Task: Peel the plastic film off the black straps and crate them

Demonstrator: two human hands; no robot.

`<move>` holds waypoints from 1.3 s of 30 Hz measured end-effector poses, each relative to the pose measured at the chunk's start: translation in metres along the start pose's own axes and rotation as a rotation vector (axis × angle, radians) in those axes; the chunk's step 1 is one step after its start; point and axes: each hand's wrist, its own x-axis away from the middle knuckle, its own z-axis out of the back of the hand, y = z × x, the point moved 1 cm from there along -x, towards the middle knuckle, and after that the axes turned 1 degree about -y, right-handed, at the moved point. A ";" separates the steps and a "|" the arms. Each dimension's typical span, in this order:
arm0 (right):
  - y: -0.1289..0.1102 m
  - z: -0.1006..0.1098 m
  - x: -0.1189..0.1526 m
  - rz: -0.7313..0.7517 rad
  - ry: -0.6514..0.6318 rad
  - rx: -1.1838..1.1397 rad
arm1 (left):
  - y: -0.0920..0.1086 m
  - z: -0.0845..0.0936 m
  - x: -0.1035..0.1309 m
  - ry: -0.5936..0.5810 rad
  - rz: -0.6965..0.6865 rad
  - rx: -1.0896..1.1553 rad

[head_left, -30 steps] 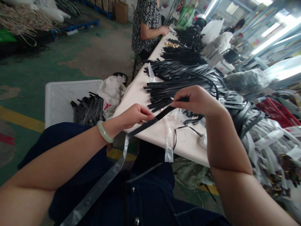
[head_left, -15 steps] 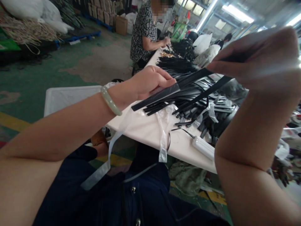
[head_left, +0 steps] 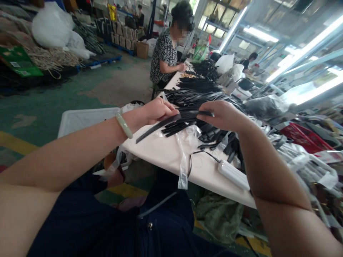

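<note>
My left hand (head_left: pixel 159 111), a pale green bangle (head_left: pixel 124 125) on its wrist, pinches a flat black strap (head_left: pixel 152 129). One end of that strap hangs in a curve toward the lower left, above the white table (head_left: pixel 163 153). To the right, my right hand (head_left: pixel 221 115) has its thumb and fingers closed on a black strap near its end; whether this is the same strap I cannot tell. Beneath and behind both hands lies a heap of black straps (head_left: pixel 184 96). A clear plastic strip (head_left: pixel 114 167) dangles below my left forearm.
A white power strip (head_left: pixel 232 174) with a cable lies near the table's front edge. Clear film (head_left: pixel 183 178) hangs over that edge. A white bin (head_left: pixel 88 116) stands left of the table. Further along the table a person (head_left: pixel 164 53) works. At right is a red box (head_left: pixel 305 137).
My right hand has come down and left, closer to my left hand. The straps between the hands now run nearly level. The view has tilted up slightly.
</note>
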 end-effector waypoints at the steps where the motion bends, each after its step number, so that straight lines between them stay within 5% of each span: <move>1: -0.003 -0.003 -0.002 0.016 -0.019 -0.016 | -0.002 0.000 0.002 -0.010 0.006 0.001; 5: -0.016 -0.011 -0.006 0.119 -0.171 -0.164 | -0.005 0.000 0.012 -0.080 -0.011 -0.081; 11: 0.011 -0.014 0.015 -0.045 -0.451 -0.549 | -0.023 0.028 0.022 -0.044 -0.085 -0.318; 18: -0.026 -0.031 -0.002 0.065 -0.326 -0.289 | -0.031 0.011 0.021 -0.158 -0.113 -0.313; 22: -0.008 -0.031 -0.003 -0.059 -0.436 -0.423 | -0.028 0.032 0.026 -0.042 -0.060 -0.327; 25: 0.000 -0.037 -0.011 -0.103 -0.360 -0.420 | -0.031 0.041 0.023 0.025 0.013 -0.253; 30: -0.017 -0.051 -0.022 -0.043 -0.346 -0.345 | -0.040 0.039 0.015 -0.053 -0.020 -0.323; 34: -0.010 -0.049 -0.018 -0.077 -0.359 -0.315 | -0.048 0.051 0.015 0.001 0.013 -0.360; 39: -0.033 -0.070 -0.024 -0.015 -0.232 -0.138 | -0.055 0.036 0.011 -0.062 -0.064 -0.404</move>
